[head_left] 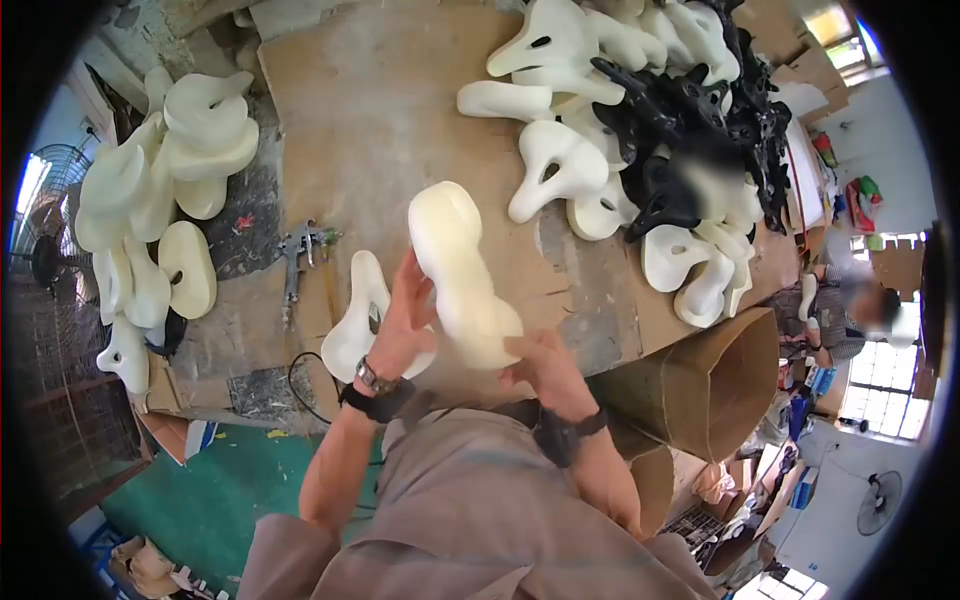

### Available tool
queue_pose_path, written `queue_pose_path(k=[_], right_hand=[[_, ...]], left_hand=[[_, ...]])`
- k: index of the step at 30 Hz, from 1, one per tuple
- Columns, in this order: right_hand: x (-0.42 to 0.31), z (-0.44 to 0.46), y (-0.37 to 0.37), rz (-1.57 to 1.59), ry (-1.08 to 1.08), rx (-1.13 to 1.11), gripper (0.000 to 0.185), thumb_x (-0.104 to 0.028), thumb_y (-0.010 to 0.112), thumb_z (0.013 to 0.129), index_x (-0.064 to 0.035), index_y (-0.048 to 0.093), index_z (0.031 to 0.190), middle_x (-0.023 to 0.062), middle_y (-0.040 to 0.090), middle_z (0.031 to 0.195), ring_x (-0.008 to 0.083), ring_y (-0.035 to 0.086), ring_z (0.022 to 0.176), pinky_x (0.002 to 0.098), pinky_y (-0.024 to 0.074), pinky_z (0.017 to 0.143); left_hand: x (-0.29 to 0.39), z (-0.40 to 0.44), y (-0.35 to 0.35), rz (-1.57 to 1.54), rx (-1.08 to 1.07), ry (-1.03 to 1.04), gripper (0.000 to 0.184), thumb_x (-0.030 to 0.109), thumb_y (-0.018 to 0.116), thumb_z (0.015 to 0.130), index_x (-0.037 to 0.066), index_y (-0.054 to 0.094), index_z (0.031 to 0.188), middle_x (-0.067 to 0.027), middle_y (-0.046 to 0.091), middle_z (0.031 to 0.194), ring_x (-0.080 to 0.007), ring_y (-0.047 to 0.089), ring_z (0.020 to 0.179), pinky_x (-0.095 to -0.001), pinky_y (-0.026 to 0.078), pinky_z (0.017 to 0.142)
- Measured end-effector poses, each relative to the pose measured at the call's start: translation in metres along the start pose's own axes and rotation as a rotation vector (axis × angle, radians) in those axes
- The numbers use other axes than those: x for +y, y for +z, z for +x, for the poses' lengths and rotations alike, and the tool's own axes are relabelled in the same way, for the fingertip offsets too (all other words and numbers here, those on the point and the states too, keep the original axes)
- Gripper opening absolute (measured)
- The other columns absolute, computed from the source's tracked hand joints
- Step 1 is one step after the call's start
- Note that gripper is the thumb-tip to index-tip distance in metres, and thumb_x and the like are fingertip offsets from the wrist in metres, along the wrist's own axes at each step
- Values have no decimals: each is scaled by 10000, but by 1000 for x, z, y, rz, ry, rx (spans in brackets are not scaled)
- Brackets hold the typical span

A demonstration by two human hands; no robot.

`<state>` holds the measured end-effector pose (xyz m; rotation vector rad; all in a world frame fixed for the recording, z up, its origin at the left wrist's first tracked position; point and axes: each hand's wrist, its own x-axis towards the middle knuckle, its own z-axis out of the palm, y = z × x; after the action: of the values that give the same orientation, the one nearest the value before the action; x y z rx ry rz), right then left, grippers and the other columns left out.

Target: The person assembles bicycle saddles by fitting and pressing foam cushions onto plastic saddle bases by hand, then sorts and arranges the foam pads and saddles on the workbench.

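Note:
A long cream foam piece (pixel 462 275) is held tilted above the front of the cardboard-covered table. My left hand (pixel 402 312) supports its left side, fingers partly hidden behind it. Around its lower right end are the fingers of my right hand (pixel 545 368). Below and left of it, a white saddle-shaped piece (pixel 347 338) with a slot lies on the table, partly covered by my left hand. A metal spray gun (pixel 295 262) rests farther left.
White foam pieces (pixel 210 130) are piled at the left of the table (pixel 350 120). More white pieces (pixel 560 165) and black shells (pixel 690 110) fill the back right. A cardboard box (pixel 690 390) stands at the right edge. Another person (pixel 845 315) is at far right.

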<state>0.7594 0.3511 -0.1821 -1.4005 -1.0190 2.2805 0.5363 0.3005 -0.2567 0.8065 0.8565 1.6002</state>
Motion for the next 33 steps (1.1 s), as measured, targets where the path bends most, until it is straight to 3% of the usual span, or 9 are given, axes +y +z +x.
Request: queue_pose_path(k=[4,6,11,13,14,16,17,20,33], right_hand=[[6,-25,10,138,18,19,286,-244,620,956,22,659,1052,91,705,799,136,641,584,270,531,569],[19,-28,10,161,45,-14,286,-274,586,989,-3,655,1048,79,707,824,137,641,608,287,534,590],[58,-20,4,128,87,-35,383,-349,521,1032,6,662,1004,78,709,844,148,637,621,287,519,600],[46,-32,-3,-383,50,-42,439,-389,511,1039,11,680,974,74,703,852,139,624,642,273,494,614],[38,-41,-6,-385,50,-42,439,-389,511,1039,11,680,974,74,703,852,139,624,642,273,494,614],[21,-60,-9,-897,-206,268,395,-363,569,1025,9,697,993,47,695,854,95,612,686,262,469,612],[15,-67,-5,-899,-202,273,395,-363,569,1025,9,697,993,47,695,854,95,612,686,262,469,612],[-5,-83,15,-229,-431,314,241,-216,690,962,0,700,1068,-19,686,873,35,575,736,221,445,593],[-22,-84,32,-124,-367,307,258,-237,720,948,16,695,996,-9,680,856,27,573,716,195,452,589]], left_hand=[[39,-19,54,160,-68,-15,1326,276,927,636,65,37,1596,-132,211,1603,-284,306,1453,-443,340,1159],[40,-34,80,270,89,-60,1263,243,927,655,27,92,1578,-137,370,1509,-238,451,1338,-382,445,1052],[34,-43,87,555,156,-107,1065,179,860,705,-5,225,1541,-170,474,1424,-265,512,1278,-391,452,1038],[38,-46,88,527,166,-138,1001,157,838,713,-10,273,1522,-178,499,1401,-273,528,1260,-396,453,1033],[39,-47,88,677,143,-86,983,155,838,704,-11,295,1506,-181,499,1394,-289,536,1247,-401,456,1026],[44,-47,91,825,125,-31,964,154,838,695,-12,318,1490,-185,500,1387,-305,544,1235,-407,458,1020],[52,-46,98,886,125,-36,964,155,838,682,-6,325,1483,-190,506,1361,-333,552,1211,-421,463,1010],[66,-45,113,967,103,-20,963,152,839,660,9,339,1471,-204,511,1315,-385,559,1170,-446,479,981],[70,-46,127,969,66,52,964,132,841,637,44,348,1461,-230,487,1320,-427,560,1155,-463,532,916]])
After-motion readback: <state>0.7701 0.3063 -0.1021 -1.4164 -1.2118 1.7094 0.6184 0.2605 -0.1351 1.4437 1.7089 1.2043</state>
